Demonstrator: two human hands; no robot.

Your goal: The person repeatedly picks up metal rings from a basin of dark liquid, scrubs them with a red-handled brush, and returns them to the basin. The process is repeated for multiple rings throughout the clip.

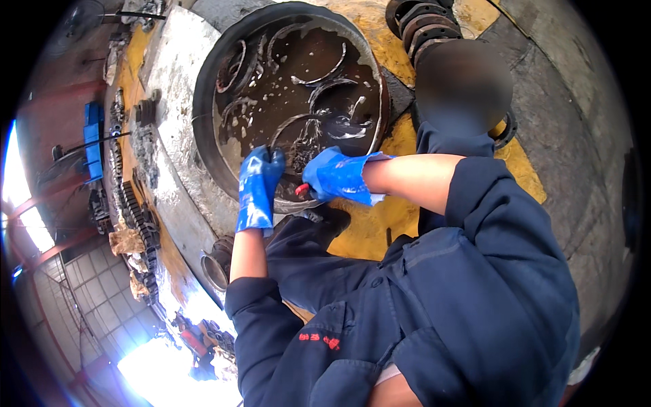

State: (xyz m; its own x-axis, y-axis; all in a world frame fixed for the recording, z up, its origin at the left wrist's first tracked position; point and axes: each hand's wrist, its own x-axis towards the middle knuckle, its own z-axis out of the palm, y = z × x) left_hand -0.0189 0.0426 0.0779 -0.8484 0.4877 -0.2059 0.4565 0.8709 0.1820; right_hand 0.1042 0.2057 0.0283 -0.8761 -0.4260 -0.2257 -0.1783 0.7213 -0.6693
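Observation:
A wide round dark pan point(203, 136) holds murky brown liquid with several curved metal rings in it. My left hand point(258, 184), in a blue rubber glove, is closed at the pan's near side on the end of a thin metal ring point(288, 123), which is partly under the liquid. My right hand point(338, 175), gloved the same way, is closed around a red-handled tool point(302, 190); only the handle's end shows below the fist. Between the hands the liquid is stirred up around a dark bristly patch point(303, 152); I cannot tell whether it belongs to the tool.
A crankshaft-like stack of metal discs point(427, 27) stands at the far right on a yellow floor sheet point(386, 227). A metal ring-shaped part point(215, 270) lies left of my leg. Chains and metal parts point(132, 210) line the left, near a blue box point(93, 141).

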